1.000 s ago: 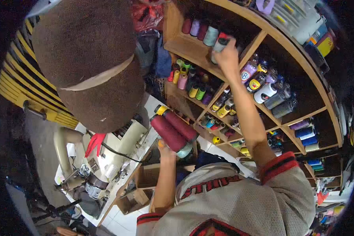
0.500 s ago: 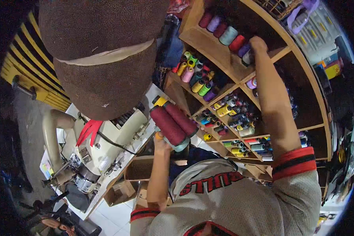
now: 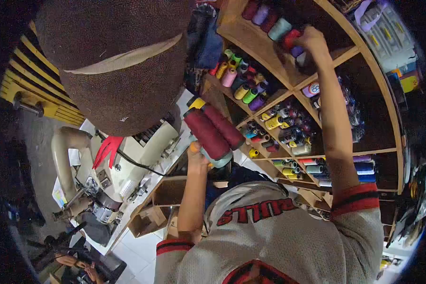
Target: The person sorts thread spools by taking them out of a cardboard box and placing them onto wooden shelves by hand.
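Observation:
My left hand (image 3: 197, 155) is wrapped round several thread cones held in a bundle. Two maroon cones (image 3: 208, 135) face up, and a pale grey-green one (image 3: 219, 160) shows beneath them. My right hand (image 3: 312, 40) reaches into the upper shelf compartment, over a row of standing cones. Its fingers are bent at a red cone (image 3: 291, 39) and a purple cone (image 3: 297, 51); the fingertips are partly hidden, so whether they grip a cone is unclear. A grey-green cone (image 3: 279, 29) stands beside the red one.
Wooden shelves (image 3: 288, 78) hold many thread cones and bottles. At the left is a sewing machine (image 3: 142, 163) with red cloth strips (image 3: 110, 150) on it. A large brown padded form (image 3: 123, 90) hangs close in front. Another person's hands (image 3: 83, 266) show at the lower left.
My right hand moved from a grey cone to the purple and red cones in the same compartment. My left hand still holds the maroon cones. The view has shifted slightly.

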A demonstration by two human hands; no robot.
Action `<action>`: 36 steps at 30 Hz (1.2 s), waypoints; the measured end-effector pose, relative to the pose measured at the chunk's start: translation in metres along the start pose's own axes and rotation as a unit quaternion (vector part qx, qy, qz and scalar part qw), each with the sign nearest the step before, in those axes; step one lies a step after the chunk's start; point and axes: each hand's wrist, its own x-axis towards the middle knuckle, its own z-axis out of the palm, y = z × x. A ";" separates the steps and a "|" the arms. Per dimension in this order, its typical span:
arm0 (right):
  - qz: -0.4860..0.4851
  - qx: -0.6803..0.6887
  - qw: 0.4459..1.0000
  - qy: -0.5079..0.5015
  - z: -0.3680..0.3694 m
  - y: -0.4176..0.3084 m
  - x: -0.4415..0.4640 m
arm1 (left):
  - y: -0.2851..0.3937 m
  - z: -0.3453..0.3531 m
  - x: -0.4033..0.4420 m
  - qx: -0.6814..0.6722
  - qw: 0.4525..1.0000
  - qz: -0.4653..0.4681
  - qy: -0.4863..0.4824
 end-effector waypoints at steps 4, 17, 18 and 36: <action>-0.148 0.414 0.875 -0.201 -0.028 -0.077 -0.122 | -0.009 0.018 0.012 0.011 1.000 -0.016 -0.021; -0.174 0.434 0.846 -0.254 0.051 -0.096 -0.160 | -0.044 0.007 0.010 0.016 0.999 -0.028 0.028; -0.161 0.451 0.838 -0.263 0.055 -0.096 -0.164 | -0.046 0.007 0.010 0.019 0.999 -0.030 0.039; -0.046 0.272 0.957 0.090 -0.018 -0.005 -0.083 | -0.050 0.025 0.030 -0.017 0.997 -0.015 -0.073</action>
